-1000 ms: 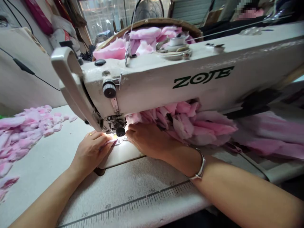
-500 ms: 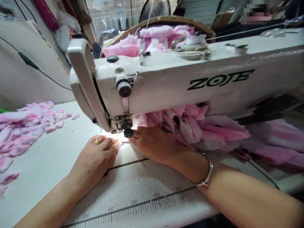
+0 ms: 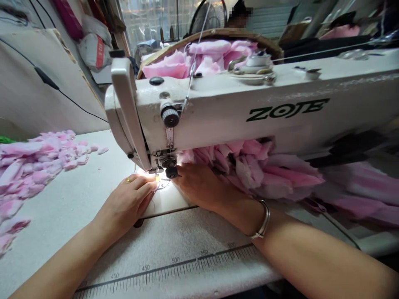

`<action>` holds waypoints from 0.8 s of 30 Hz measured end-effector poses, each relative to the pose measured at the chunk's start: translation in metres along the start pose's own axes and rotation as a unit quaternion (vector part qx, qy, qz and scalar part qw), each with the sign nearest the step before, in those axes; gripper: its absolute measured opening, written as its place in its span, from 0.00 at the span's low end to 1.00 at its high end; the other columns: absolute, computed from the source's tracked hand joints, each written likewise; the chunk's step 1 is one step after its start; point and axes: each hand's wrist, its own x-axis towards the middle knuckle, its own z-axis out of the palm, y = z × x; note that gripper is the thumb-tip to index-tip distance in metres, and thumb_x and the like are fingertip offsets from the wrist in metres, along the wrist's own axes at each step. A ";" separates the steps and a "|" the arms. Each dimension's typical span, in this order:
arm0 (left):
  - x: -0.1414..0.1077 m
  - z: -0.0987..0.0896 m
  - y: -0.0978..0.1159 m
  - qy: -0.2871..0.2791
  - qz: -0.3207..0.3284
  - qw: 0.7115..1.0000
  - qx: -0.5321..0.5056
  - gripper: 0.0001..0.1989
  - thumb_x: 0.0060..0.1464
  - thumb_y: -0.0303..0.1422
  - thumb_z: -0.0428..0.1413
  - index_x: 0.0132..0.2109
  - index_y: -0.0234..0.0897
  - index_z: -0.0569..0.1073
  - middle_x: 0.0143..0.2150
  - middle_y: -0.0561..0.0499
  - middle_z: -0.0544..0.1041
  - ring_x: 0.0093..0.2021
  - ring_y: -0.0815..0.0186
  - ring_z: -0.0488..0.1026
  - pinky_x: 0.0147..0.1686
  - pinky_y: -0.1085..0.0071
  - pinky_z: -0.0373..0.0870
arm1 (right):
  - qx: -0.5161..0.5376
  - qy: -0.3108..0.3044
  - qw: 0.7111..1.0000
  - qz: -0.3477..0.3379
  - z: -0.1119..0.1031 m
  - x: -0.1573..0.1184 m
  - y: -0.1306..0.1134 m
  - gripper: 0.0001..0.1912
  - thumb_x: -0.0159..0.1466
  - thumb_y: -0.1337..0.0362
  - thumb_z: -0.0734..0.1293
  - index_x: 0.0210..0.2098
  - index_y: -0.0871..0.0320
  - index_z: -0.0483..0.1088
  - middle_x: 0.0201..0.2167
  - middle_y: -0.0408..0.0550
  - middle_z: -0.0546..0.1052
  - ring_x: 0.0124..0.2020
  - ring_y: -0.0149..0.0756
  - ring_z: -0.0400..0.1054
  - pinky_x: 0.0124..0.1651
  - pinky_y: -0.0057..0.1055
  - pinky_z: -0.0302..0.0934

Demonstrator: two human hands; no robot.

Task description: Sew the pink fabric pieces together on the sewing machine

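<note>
The white sewing machine (image 3: 215, 112) stands across the view, its lamp lighting the needle plate (image 3: 165, 182). My left hand (image 3: 129, 199), a ring on one finger, rests left of the needle with fingers pressed together; what they pinch is too small to make out. A small yellow piece (image 3: 157, 178) shows at its fingertips. My right hand (image 3: 199, 185) is closed on the other side of the needle, its fingertips partly hidden behind the black knob (image 3: 171, 172). Gathered pink fabric (image 3: 249, 166) lies under the machine arm, right behind my right hand.
Loose pink fabric petals (image 3: 40, 166) are heaped on the table at the left. A round basket (image 3: 271, 41) of pink fabric stands behind the machine. A printed ruler (image 3: 174, 270) runs along the front edge. Other people are partly visible at the back.
The whole view has shifted slightly, so the machine head appears farther right. My left fingers have drawn a little apart from the right ones, and more of the lit plate shows between them.
</note>
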 end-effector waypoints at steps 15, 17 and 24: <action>0.009 0.003 -0.007 0.082 0.000 0.996 0.025 0.08 0.62 0.32 0.49 0.41 0.38 0.73 0.36 0.49 0.72 0.37 0.65 0.67 0.36 0.66 0.66 | 0.011 -0.010 1.000 -0.012 -0.021 -0.009 0.007 0.06 0.63 0.73 0.61 0.33 0.60 0.68 0.33 0.47 0.72 0.31 0.34 0.64 0.28 0.33 0.49; 0.010 0.004 -0.003 0.074 0.021 0.995 0.057 0.09 0.62 0.31 0.48 0.41 0.37 0.72 0.37 0.49 0.73 0.36 0.64 0.67 0.37 0.64 0.65 | 0.008 -0.017 1.000 -0.023 -0.023 -0.009 0.006 0.05 0.64 0.72 0.61 0.35 0.60 0.68 0.34 0.48 0.72 0.32 0.35 0.64 0.29 0.33 0.50; 0.006 0.000 0.015 0.042 -0.021 0.998 0.050 0.10 0.63 0.31 0.46 0.41 0.38 0.72 0.39 0.49 0.74 0.38 0.62 0.68 0.38 0.61 0.63 | 0.003 -0.049 0.997 -0.060 -0.022 -0.007 0.002 0.06 0.63 0.74 0.62 0.36 0.59 0.70 0.36 0.47 0.72 0.37 0.38 0.64 0.28 0.33 0.53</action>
